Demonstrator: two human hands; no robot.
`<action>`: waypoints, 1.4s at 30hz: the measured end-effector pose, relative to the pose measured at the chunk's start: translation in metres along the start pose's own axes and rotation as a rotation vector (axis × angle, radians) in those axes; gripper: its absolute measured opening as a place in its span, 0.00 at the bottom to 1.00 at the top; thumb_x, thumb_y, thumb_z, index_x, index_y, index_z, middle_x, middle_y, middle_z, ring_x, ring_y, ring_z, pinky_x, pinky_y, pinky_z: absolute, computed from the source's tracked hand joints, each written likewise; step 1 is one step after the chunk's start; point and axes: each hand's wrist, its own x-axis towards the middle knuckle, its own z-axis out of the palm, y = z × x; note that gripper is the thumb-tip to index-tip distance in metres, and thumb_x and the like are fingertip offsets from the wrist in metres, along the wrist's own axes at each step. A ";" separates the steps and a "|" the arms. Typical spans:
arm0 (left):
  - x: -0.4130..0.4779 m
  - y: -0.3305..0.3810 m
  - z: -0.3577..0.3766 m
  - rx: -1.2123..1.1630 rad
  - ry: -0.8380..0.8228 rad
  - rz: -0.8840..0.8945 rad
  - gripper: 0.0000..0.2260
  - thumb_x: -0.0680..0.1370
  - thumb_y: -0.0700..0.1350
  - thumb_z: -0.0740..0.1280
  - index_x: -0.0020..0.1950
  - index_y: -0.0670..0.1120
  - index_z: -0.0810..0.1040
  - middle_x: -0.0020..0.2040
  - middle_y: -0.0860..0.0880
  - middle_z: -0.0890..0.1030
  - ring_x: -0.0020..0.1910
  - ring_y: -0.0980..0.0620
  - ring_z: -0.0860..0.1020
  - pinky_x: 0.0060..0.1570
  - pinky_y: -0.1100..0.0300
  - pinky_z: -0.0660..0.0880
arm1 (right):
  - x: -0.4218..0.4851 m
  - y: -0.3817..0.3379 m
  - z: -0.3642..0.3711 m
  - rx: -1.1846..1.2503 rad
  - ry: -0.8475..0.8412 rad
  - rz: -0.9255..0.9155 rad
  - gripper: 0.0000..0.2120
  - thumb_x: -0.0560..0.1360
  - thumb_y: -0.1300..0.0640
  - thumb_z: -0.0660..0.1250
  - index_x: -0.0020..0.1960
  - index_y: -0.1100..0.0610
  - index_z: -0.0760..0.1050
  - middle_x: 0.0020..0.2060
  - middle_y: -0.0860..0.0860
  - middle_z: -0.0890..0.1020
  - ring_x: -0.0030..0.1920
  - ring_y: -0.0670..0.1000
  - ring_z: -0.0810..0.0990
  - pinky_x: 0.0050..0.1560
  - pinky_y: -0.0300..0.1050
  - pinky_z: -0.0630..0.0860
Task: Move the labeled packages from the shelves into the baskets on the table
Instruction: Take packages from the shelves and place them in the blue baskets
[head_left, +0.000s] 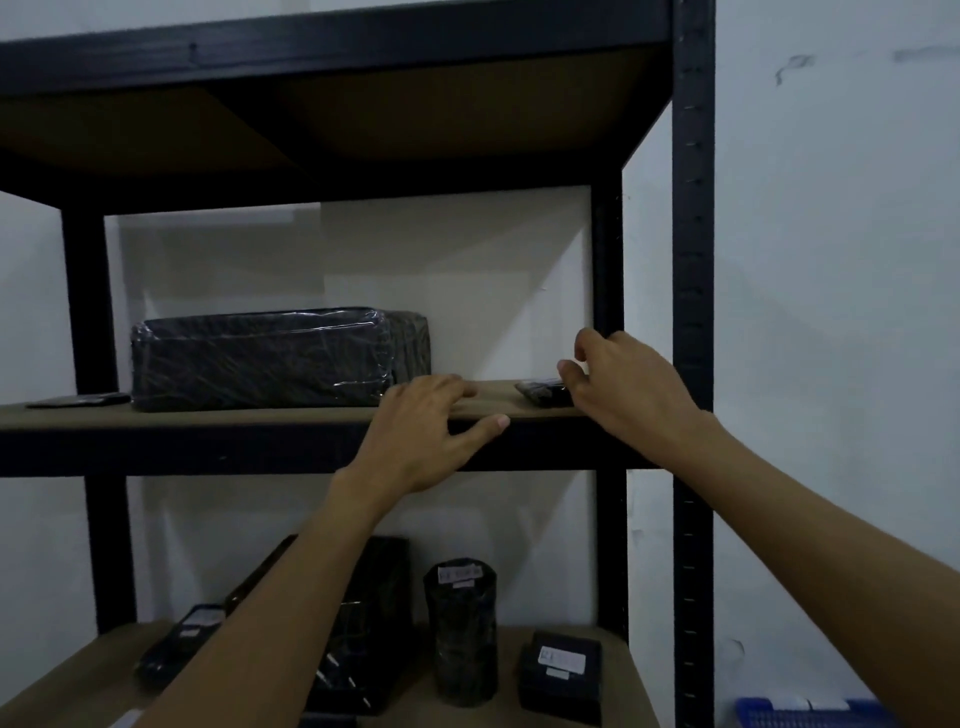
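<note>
Head view: the left hand (421, 431) lies open on the front edge of the middle shelf (208, 418), fingers spread, holding nothing. The right hand (623, 389) reaches onto the shelf's right end, fingers curled at a small black packet (543, 392) lying there; whether its grip has closed on the packet cannot be told. A large wrapped package (260, 358) sits on the shelf's left half, and a labelled roll (460, 629) stands below the shelf.
</note>
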 end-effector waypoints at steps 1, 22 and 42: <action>0.001 -0.003 0.003 0.017 0.024 -0.011 0.36 0.69 0.73 0.48 0.59 0.50 0.79 0.57 0.51 0.81 0.56 0.51 0.77 0.53 0.56 0.69 | 0.005 0.001 0.004 -0.039 -0.022 0.033 0.18 0.80 0.46 0.55 0.58 0.59 0.70 0.49 0.60 0.78 0.47 0.59 0.77 0.43 0.49 0.73; -0.003 -0.007 0.032 0.044 0.408 0.045 0.23 0.74 0.67 0.57 0.41 0.50 0.80 0.37 0.55 0.80 0.36 0.53 0.76 0.39 0.58 0.67 | 0.050 0.015 0.031 0.462 0.003 -0.041 0.33 0.69 0.54 0.74 0.70 0.61 0.67 0.61 0.57 0.71 0.61 0.55 0.73 0.62 0.41 0.67; -0.003 -0.006 0.034 0.033 0.429 0.049 0.23 0.74 0.67 0.57 0.42 0.50 0.81 0.39 0.55 0.81 0.38 0.53 0.77 0.41 0.59 0.64 | 0.049 0.013 0.021 0.497 -0.308 0.372 0.19 0.65 0.48 0.76 0.34 0.61 0.73 0.27 0.54 0.73 0.30 0.51 0.72 0.28 0.40 0.67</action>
